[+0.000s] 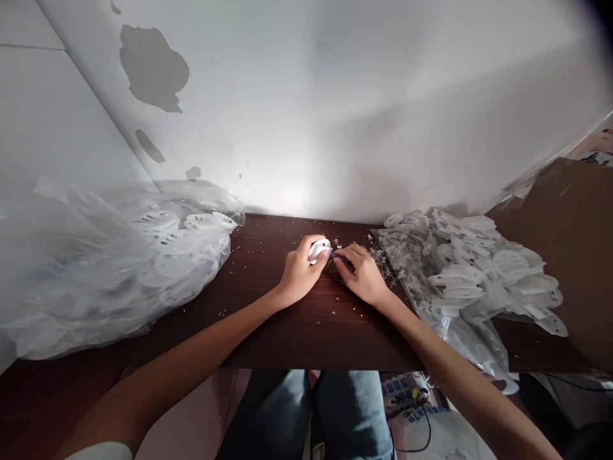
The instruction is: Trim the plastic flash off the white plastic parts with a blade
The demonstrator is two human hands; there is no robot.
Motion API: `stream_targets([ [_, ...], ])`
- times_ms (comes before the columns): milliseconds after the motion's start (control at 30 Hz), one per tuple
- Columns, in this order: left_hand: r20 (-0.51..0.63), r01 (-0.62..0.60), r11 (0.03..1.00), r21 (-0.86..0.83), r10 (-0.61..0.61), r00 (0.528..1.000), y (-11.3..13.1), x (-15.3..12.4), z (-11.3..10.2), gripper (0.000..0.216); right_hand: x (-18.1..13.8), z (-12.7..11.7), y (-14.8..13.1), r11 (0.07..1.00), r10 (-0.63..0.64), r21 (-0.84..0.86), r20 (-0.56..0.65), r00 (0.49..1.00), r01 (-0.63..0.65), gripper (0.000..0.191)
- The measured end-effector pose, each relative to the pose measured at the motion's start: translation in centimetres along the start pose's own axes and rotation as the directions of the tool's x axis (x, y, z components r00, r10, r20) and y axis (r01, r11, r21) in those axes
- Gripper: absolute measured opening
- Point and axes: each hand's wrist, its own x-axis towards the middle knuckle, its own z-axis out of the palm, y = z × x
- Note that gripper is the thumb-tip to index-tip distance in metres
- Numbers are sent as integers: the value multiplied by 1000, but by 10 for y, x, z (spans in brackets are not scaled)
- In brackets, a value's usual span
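My left hand (297,273) is closed around a small white plastic piece (319,248) with dark holes in it, held just above the brown table (287,332). Close to its right side, my right hand (363,273) has its fingers pinched together. A thin, dark thing seems to be between those fingertips, pointing toward the white piece, but it is too small to name. Tiny white scraps (338,245) lie on the table around both hands.
At left stands a large clear plastic bag (191,275) full of similar white pieces. A pile of white pieces (498,268) lies at right on clear plastic, beside a brown cardboard panel (569,255). Behind the table rises a white wall (297,128) with grey patches.
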Motion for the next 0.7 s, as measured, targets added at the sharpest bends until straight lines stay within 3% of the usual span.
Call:
stream_targets([
  [200, 13, -47, 996, 77, 46, 999, -2, -3, 3, 32, -5, 4, -2, 993, 43, -110, 42, 998, -38, 24],
  [367, 0, -11, 997, 71, 11, 1000, -3, -3, 4, 31, -5, 4, -7, 991, 59, -119, 31, 998, -55, 24],
  [567, -52, 81, 990, -111, -88, 995, -5, 7, 4, 31, 3, -2, -10, 995, 95, 1, -29, 995, -95, 17],
  [700, -30, 87, 984, -158, -92, 995, -7, 7, 5, 33, 7, -7, -12, 970, 206, 145, -54, 977, -197, 16],
])
